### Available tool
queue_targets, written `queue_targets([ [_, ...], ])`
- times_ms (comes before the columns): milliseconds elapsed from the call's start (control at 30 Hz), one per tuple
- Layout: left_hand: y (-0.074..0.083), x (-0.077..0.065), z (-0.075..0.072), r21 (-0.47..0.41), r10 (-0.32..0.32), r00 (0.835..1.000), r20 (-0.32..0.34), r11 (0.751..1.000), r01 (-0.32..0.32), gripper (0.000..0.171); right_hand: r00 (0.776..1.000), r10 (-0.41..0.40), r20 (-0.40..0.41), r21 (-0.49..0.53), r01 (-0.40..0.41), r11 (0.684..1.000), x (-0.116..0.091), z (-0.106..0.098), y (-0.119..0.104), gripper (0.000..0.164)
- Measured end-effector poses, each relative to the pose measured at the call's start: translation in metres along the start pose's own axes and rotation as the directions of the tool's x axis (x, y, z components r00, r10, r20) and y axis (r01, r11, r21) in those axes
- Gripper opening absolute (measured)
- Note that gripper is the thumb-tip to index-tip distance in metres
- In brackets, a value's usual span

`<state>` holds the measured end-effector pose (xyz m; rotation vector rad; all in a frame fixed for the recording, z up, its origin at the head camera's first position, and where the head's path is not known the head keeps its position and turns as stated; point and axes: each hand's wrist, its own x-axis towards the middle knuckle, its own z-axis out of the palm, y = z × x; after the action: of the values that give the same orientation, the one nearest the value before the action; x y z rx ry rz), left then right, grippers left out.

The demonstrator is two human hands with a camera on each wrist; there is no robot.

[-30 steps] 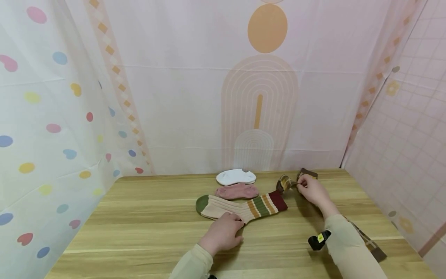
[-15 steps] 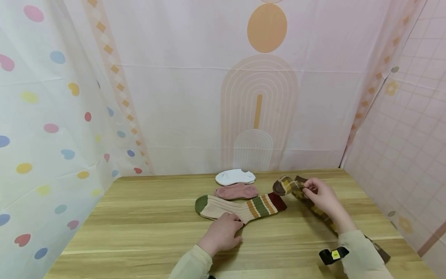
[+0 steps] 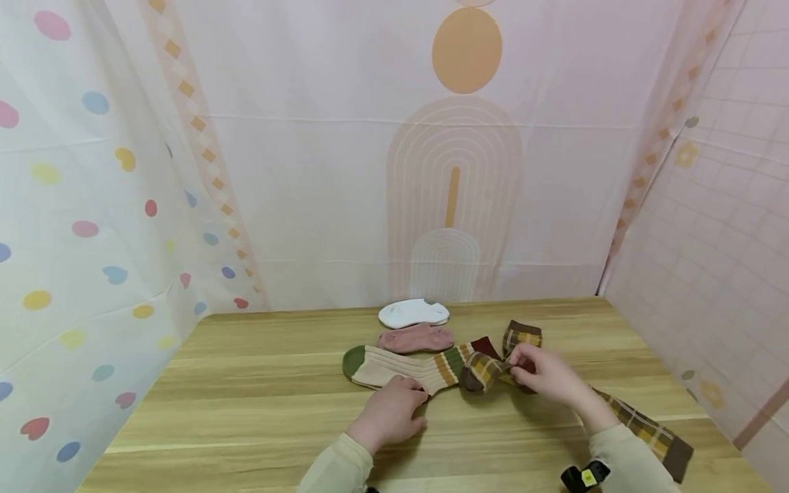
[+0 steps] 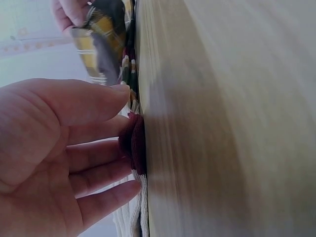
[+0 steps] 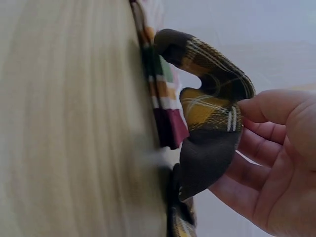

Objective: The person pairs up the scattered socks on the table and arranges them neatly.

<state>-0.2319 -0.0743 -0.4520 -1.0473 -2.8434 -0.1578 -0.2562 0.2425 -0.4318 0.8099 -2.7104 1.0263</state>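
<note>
My right hand (image 3: 545, 373) pinches a brown and yellow plaid sock (image 3: 483, 371) near its middle, between thumb and fingertips. In the right wrist view that sock (image 5: 207, 111) bends from the pinch, its dark toe and cuff drooping. In the head view it overlaps the maroon cuff end of a cream ribbed sock (image 3: 394, 370) with a green toe and striped leg. On the near edge of the cream sock rests my left hand (image 3: 391, 414), fingers extended, fingertips touching a maroon patch (image 4: 133, 143). A second plaid sock (image 3: 647, 428) lies by my right sleeve.
Behind the cream sock lie pink socks (image 3: 417, 337), with white low-cut socks (image 3: 413, 313) farther back. The wooden table (image 3: 246, 383) ends at a patterned curtain (image 3: 320, 205) at the back, and curtains also hang on both sides.
My right hand has carried the pinched plaid sock left and toward me, from beside the cream sock to over its cuff end. The left hand stays in place on the cream sock.
</note>
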Motion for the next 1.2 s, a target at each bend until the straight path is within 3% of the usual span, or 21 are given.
queue_targets([
  [333,0.001,-0.001,-0.002,-0.014,-0.007,1.0,-0.001,1.0,0.007,0.033,0.98,-0.035,0.197,-0.011,0.038,0.999,-0.001,0.007,0.004,0.012],
  [667,0.002,0.003,-0.005,-0.002,-0.01,1.0,-0.002,1.0,0.01,0.027,0.958,-0.079,0.276,0.069,0.062,0.996,-0.004,-0.003,0.007,0.006],
  [900,0.003,0.009,-0.006,-0.061,-0.037,0.993,-0.113,0.998,0.03,0.011,0.975,-0.087,0.202,0.073,0.074,0.995,-0.002,-0.012,0.01,0.004],
  [1067,0.008,0.014,-0.007,-0.135,-0.089,0.984,-0.154,0.989,0.068,0.01,0.993,-0.059,0.105,0.023,0.057,0.998,-0.001,-0.014,0.015,0.005],
  [1200,0.014,0.017,-0.006,-0.215,-0.111,0.976,-0.186,0.974,0.07,0.022,0.999,-0.038,0.017,-0.028,0.039,0.999,0.0,-0.015,0.017,0.006],
])
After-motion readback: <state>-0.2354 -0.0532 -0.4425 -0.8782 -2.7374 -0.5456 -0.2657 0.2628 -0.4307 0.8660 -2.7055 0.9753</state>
